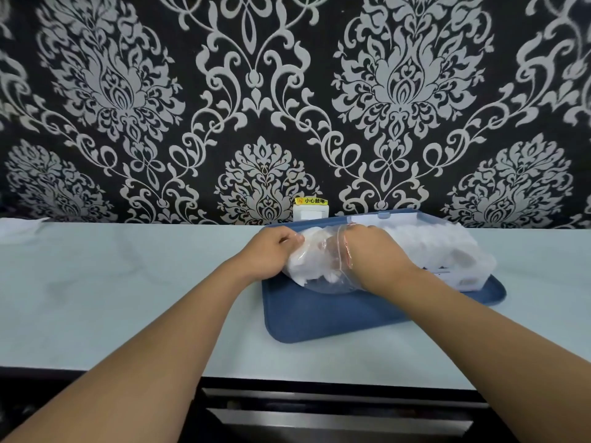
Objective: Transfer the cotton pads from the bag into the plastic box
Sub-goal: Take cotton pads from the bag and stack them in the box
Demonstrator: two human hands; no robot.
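Gripping the clear bag (319, 266) of cotton pads (307, 273) at its left end, left hand (271, 251); right hand (374, 251) reaches inside, its grip hidden. Plastic box (447, 251) lies right on blue tray (319, 314), pads inside.

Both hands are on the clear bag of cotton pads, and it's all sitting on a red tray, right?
Not quite: the tray is blue, not red, as the head view shows. Both the left hand and right hand are on the clear bag of cotton pads.

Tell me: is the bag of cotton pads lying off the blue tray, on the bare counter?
No. The bag lies on the blue tray, held by both hands.
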